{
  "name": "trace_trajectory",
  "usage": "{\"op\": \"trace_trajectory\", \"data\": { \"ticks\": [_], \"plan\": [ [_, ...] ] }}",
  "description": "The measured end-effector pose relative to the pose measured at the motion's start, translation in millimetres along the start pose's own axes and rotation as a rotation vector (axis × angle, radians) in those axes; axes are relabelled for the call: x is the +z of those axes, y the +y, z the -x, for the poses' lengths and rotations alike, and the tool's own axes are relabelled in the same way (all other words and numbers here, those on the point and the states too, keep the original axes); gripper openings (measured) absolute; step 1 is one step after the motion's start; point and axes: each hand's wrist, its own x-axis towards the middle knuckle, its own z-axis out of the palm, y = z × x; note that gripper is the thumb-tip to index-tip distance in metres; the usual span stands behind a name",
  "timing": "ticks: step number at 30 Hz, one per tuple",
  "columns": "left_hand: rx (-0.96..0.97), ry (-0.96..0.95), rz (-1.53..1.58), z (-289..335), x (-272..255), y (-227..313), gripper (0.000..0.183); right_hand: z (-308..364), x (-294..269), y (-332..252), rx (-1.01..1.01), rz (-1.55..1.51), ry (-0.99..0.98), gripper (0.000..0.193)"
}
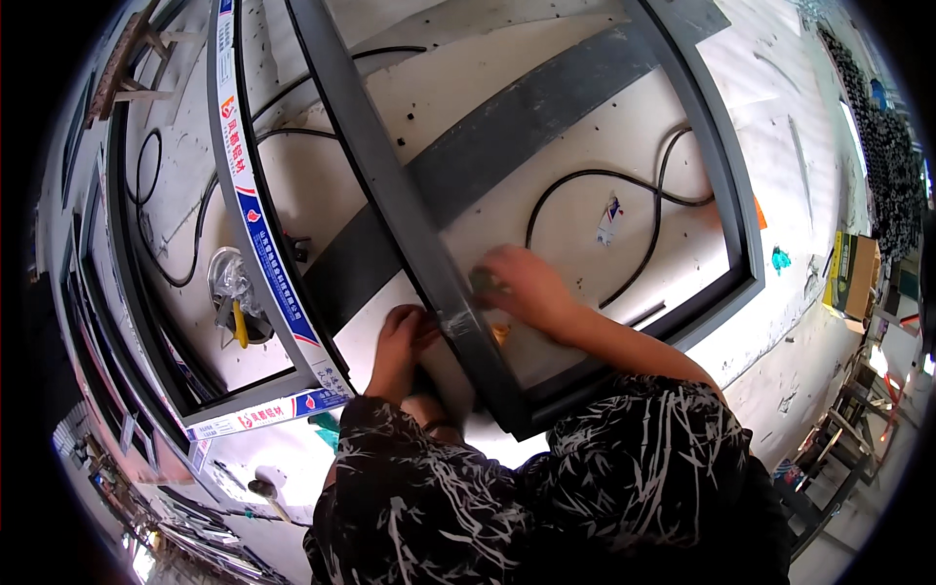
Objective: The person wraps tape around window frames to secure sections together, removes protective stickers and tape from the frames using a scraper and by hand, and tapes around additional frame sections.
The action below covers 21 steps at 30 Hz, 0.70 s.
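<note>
A dark grey metal frame point(387, 175), like a window frame, lies in front of me with one long bar running between my hands. My left hand point(395, 343) is on the left of this bar, fingers curled against its side and their tips partly hidden. On the bar's right, my right hand point(531, 290) is blurred, with its fingers closed round a small greenish thing point(485, 283) that I cannot make out. Clear film or tape point(458, 322) shows on the bar between the hands. A small orange-yellow thing point(501, 332) lies below my right hand.
Left of my hands stands another frame point(255, 210) with printed protective tape. A yellow-handled tool point(240, 324) lies inside it near clear plastic. Black cable point(585, 174) loops across the white surface. A hammer point(268, 492) lies lower left; a yellow-brown carton point(855, 276) is far right.
</note>
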Motion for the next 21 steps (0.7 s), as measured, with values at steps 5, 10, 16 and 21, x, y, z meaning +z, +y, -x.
{"op": "trace_trajectory", "data": {
  "ticks": [5, 10, 16, 21],
  "plan": [
    [-0.339, -0.277, 0.599, -45, 3, -28, 0.04, 2, 14, 4, 0.282, -0.469, -0.059, 0.042],
    [-0.402, -0.321, 0.591, -50, 6, -25, 0.048, 16, 6, 13, 0.309, -0.784, -0.083, 0.044],
    [-0.416, -0.599, 0.7, -60, 7, -39, 0.053, 9, 14, 34, 0.348, 0.028, 0.017, 0.047],
    [-0.429, -0.493, 0.639, -62, 2, -41, 0.051, -14, 41, 31, 0.196, -0.121, 0.017, 0.042]
  ]
}}
